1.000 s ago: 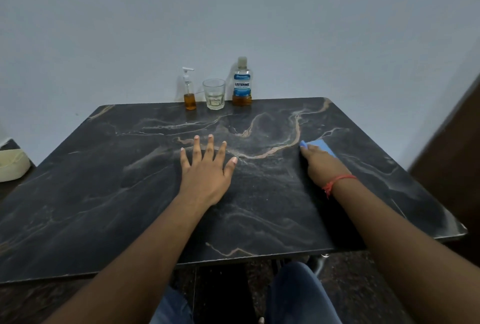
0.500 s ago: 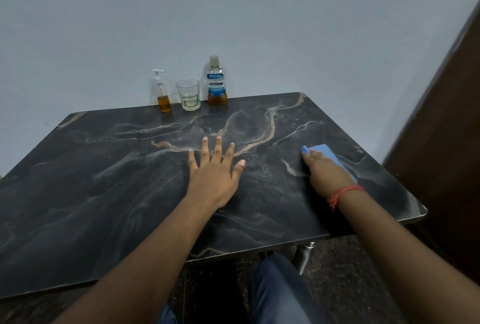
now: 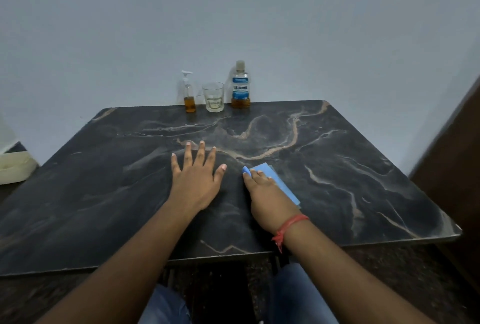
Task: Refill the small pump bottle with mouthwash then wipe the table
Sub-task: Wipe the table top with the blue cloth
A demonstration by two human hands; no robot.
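Right hand is being pressed down on blue cloth, fingers curled over its front edge, at frame centre on dark marble table. Left hand is being laid flat just left of it, fingers spread, nothing held. Pump bottle, glass and mouthwash bottle are being kept upright along the table's far edge, upper centre.

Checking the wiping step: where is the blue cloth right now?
In the head view, the blue cloth lies on the table under the right hand, just right of the flat left hand.
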